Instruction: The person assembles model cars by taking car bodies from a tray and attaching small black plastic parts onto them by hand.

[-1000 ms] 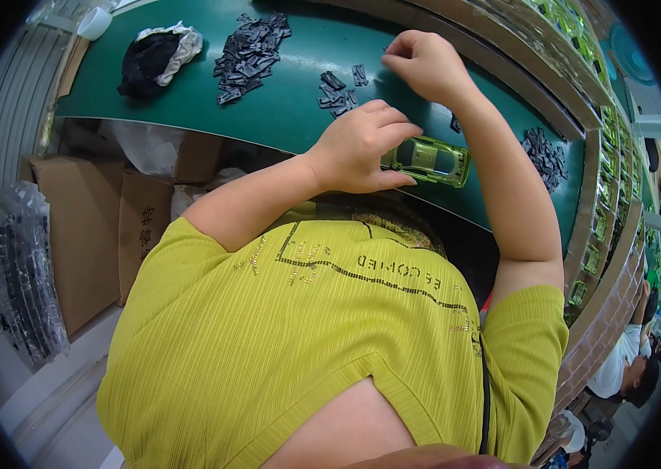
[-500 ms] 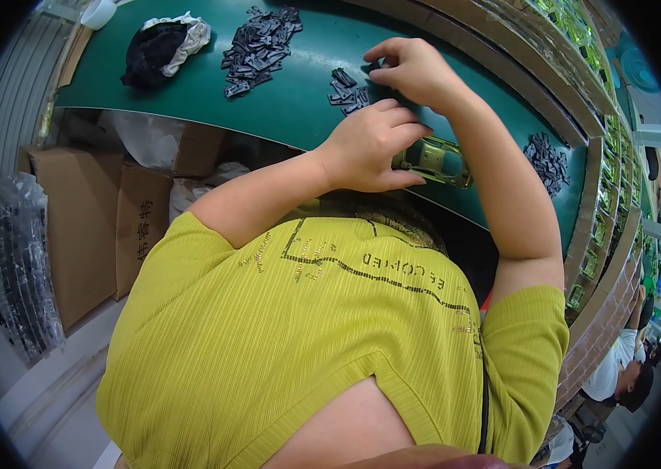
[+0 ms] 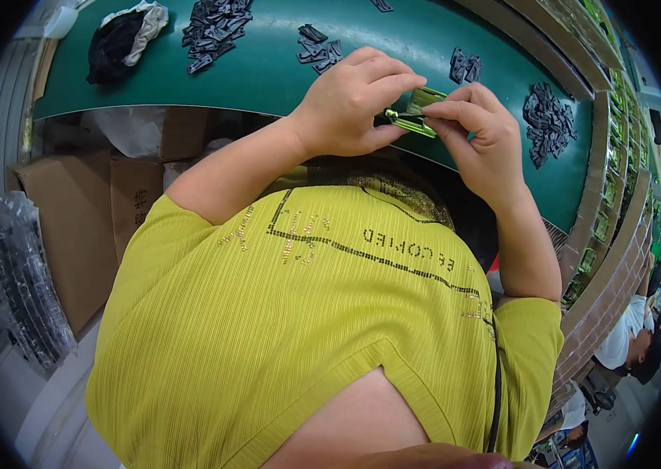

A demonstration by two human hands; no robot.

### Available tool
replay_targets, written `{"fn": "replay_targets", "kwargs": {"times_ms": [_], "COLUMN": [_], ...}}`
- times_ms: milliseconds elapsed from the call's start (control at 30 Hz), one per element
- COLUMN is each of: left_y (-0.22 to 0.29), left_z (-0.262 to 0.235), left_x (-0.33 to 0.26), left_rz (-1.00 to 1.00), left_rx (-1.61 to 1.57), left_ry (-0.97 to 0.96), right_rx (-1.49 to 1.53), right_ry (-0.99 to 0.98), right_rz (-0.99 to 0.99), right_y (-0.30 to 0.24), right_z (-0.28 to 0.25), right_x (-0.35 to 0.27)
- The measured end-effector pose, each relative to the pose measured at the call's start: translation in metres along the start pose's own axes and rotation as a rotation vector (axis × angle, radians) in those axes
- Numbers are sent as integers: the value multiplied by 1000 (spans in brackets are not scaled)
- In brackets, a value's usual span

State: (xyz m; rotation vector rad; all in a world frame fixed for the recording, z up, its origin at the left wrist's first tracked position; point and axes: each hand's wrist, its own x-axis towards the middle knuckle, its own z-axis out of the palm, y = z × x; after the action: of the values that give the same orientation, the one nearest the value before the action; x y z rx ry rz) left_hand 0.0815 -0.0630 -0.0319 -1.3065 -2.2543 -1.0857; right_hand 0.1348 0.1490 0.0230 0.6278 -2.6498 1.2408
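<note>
A green table [image 3: 268, 66] is stretching across the upper view, its near edge bending with the lens; a white cup [image 3: 61, 23] and a black-and-white cloth [image 3: 114, 51] are sitting toward its left; a large pile of black parts [image 3: 215, 35], a small cluster [image 3: 319, 51], a pair of parts [image 3: 465, 66] and a right-hand heap [image 3: 548, 123] are lying along it; cardboard boxes [image 3: 68, 227] and a plastic-wrapped bundle [image 3: 24, 273] are standing below on the left, while racks [image 3: 603, 207] with green pieces are running down the right, a person in white [image 3: 624, 340] sitting beyond them; the green toy car body [image 3: 413, 126] is tilting near the table's front edge, its long axis slanting from upper left to lower right, though which end is the nose is not showing clearly; it is lying between both hands, the left hand [image 3: 358, 102] gripping its left end between thumb and fingers, the right hand [image 3: 481, 133] holding thumb and fingertips close together at its right side; whether these are pinching the dark sliver there, I cannot tell.
</note>
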Motion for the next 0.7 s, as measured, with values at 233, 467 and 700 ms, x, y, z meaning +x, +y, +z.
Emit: {"fn": "replay_targets", "kwargs": {"times_ms": [233,467,700], "left_y": [3,2,1], "left_z": [1,1,1], "left_x": [0,-1,0], "left_rz": [-6,-4,-11], "left_rx": [-12,-4,-39], "left_ry": [37,36,35], "right_rx": [-250,-292,-259], "right_ry": [-23,-62,-108], "right_rz": [-119,-168,-146], "right_y": [8,8,9], "right_z": [9,7,6], "right_x": [-6,-5,-3]}}
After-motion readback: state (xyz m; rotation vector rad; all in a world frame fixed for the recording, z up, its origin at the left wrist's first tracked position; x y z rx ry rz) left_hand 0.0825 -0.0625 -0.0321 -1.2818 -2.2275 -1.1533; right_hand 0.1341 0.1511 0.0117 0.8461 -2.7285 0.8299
